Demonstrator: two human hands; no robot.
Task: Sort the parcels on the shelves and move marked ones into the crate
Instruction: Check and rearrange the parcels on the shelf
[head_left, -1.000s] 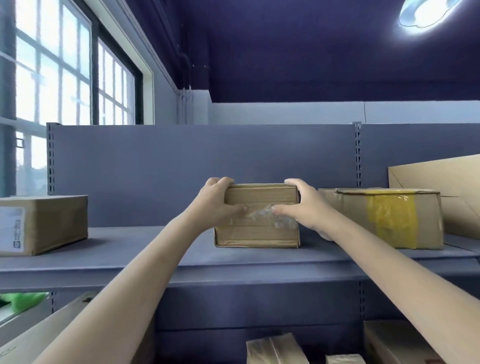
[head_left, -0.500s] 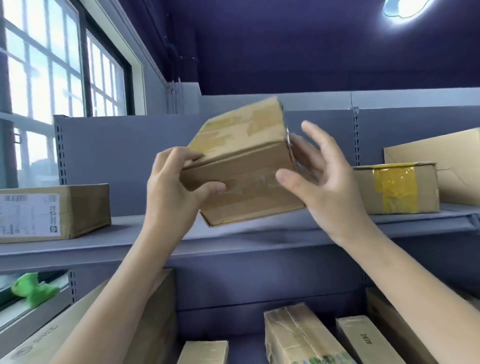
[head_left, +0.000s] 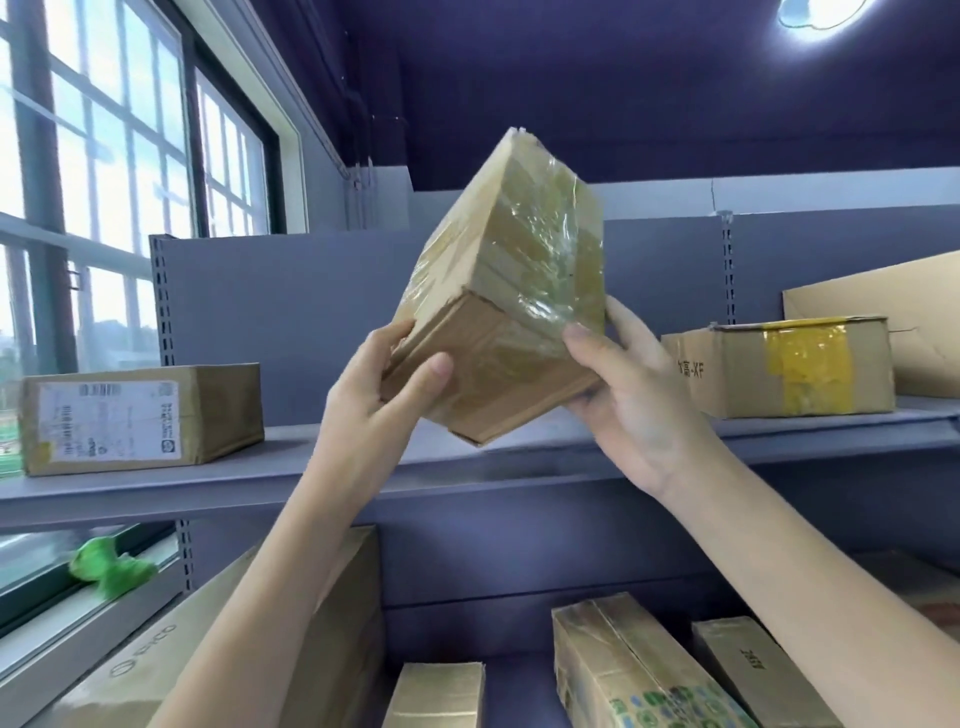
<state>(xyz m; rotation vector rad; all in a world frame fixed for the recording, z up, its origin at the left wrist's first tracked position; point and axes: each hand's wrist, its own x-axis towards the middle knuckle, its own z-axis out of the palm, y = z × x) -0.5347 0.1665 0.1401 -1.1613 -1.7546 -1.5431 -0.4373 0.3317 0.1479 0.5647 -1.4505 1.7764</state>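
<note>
A small brown cardboard parcel, wrapped in clear tape, is held in the air in front of the upper shelf, tipped steeply with one end up. My left hand grips its lower left corner, thumb across the near face. My right hand holds its lower right edge, thumb on the taped side and fingers behind. No label shows on the faces turned to me. No crate is in view.
On the upper shelf stand a labelled box at the left and a yellow-taped box at the right, with a big flat carton behind. Several parcels and a large carton fill the lower shelf. Windows are at left.
Both hands lifted the parcel off the upper shelf and have tipped it further on end, turning a taped face toward me. The view has dropped a little.
</note>
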